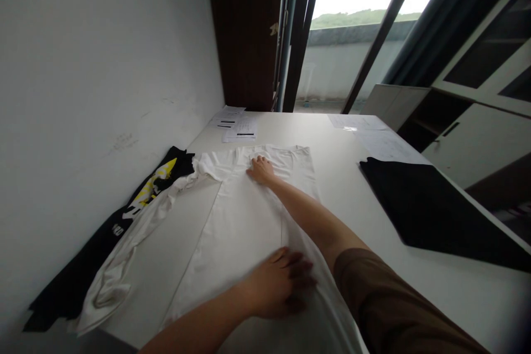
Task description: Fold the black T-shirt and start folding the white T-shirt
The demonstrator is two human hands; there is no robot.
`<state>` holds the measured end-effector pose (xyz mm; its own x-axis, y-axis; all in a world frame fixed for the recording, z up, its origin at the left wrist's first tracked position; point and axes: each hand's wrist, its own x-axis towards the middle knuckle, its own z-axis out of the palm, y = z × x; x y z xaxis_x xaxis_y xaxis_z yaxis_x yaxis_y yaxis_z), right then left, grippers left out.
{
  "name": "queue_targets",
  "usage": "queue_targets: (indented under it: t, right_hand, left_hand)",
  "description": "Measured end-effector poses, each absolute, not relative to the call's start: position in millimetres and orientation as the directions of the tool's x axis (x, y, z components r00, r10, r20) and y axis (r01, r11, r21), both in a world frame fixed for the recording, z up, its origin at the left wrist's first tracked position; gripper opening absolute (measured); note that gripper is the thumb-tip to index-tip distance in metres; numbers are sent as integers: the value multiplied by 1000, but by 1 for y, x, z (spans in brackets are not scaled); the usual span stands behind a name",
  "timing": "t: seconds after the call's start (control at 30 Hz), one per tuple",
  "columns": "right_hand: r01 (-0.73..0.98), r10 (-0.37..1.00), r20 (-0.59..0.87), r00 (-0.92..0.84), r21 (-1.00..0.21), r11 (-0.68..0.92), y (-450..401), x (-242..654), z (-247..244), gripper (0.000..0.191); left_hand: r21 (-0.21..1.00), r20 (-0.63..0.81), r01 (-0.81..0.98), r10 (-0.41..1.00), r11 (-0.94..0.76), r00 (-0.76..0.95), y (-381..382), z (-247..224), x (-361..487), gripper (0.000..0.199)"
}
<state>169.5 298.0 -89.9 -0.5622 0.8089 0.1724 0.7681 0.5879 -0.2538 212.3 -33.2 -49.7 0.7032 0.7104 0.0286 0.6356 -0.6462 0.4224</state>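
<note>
A white long-sleeved garment (244, 215) lies spread on the white table (344, 199), one sleeve stretching down along its left side. My right hand (261, 170) rests on the garment's far part, fingers slightly bent and pressed on the cloth. Nearer to me, my left hand (284, 282) lies over the lower part of the cloth, its fingers spread and somewhat blurred. Neither hand visibly lifts any fabric.
Black clothing with yellow and white print (99, 238) lies along the wall at left. A folded black cloth (435, 210) is on the right. Papers (241, 127) sit at the far left corner, with more sheets (384, 141) at far right.
</note>
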Motion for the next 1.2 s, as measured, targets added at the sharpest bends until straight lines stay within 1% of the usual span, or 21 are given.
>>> queue_targets:
  t: [0.07, 0.2, 0.23, 0.4, 0.53, 0.6, 0.7, 0.77, 0.83, 0.97, 1.03, 1.1, 1.13, 1.17, 1.2]
  right_hand:
    - [796, 829, 150, -539, -232, 559, 301, 163, -88, 40]
    - [821, 852, 7, -523, -265, 506, 313, 154, -81, 32]
    - [822, 855, 9, -518, -270, 501, 316, 153, -81, 33]
    - [803, 870, 138, -474, -337, 491, 322, 160, -85, 34]
    - [721, 799, 125, -588, -367, 588, 326, 175, -90, 38]
    - [689, 763, 167, -625, -342, 639, 326, 183, -95, 41]
    - [670, 715, 215, -665, -253, 698, 322, 192, -107, 45]
    - [659, 687, 176, -705, -194, 727, 319, 196, -114, 52]
    - [654, 672, 131, -729, -161, 740, 317, 197, -118, 55]
    - [682, 700, 110, -705, -163, 713, 313, 184, -113, 51]
    - [669, 691, 99, -716, -184, 720, 308, 171, -109, 48]
    - [607, 634, 92, -768, -211, 766, 301, 158, -107, 47]
    - [571, 601, 97, -793, -226, 789, 298, 154, -107, 47]
    - [544, 579, 106, -808, -244, 803, 296, 151, -107, 46]
    - [529, 572, 118, -812, -268, 805, 296, 151, -107, 45]
  left_hand:
    - [422, 19, 639, 711, -643, 703, -33, -51, 211, 54]
    - [406, 22, 641, 708, -651, 706, -33, -55, 210, 54]
    - [400, 24, 643, 709, -653, 705, -33, -55, 210, 54]
    - [399, 37, 640, 709, -657, 704, -32, -53, 210, 54]
    - [389, 43, 641, 708, -662, 705, -31, -48, 211, 54]
    - [383, 39, 645, 709, -662, 704, -30, -48, 211, 55]
    - [373, 44, 647, 709, -665, 703, -29, -51, 211, 54]
    - [368, 54, 649, 712, -666, 700, -29, -53, 212, 53]
    - [362, 58, 650, 712, -668, 699, -30, -54, 213, 52]
    - [358, 60, 641, 702, -679, 709, -35, -54, 213, 55]
    - [392, 63, 612, 684, -687, 727, -34, -52, 206, 55]
    - [476, 67, 587, 692, -655, 719, -28, -51, 190, 49]
    - [530, 77, 595, 734, -604, 675, -23, -52, 179, 45]
    - [590, 96, 616, 803, -522, 589, -16, -53, 165, 40]
    - [654, 123, 637, 888, -408, 442, -9, -54, 150, 37]
